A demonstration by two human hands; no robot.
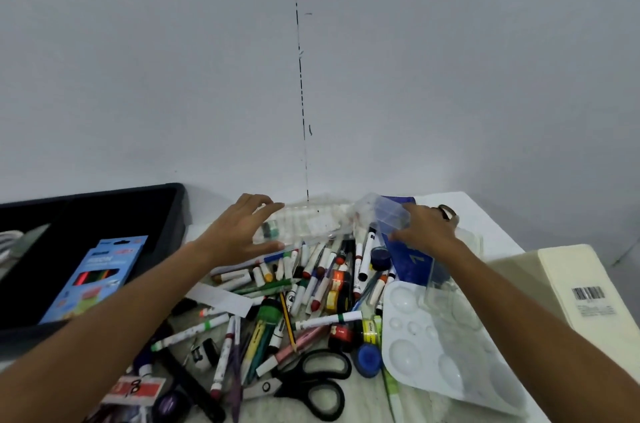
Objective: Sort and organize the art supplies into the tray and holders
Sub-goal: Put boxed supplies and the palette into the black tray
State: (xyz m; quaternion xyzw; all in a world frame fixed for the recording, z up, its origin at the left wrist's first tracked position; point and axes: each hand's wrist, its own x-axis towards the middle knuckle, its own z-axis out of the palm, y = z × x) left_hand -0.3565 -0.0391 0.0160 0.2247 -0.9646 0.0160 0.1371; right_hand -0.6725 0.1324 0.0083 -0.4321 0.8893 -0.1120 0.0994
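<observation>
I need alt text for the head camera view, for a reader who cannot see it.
Both hands reach over a heap of markers on a white table: the left hand at a clear plastic case, the right hand gripping a clear container. Scissors and a white palette lie nearer; a black tray with a blue box sits left.

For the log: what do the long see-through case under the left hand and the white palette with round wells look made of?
Long see-through case: thin clear plastic, glossy; markers show through it. White palette with round wells: probably moulded plastic, smooth with a slight sheen on the wells.
</observation>
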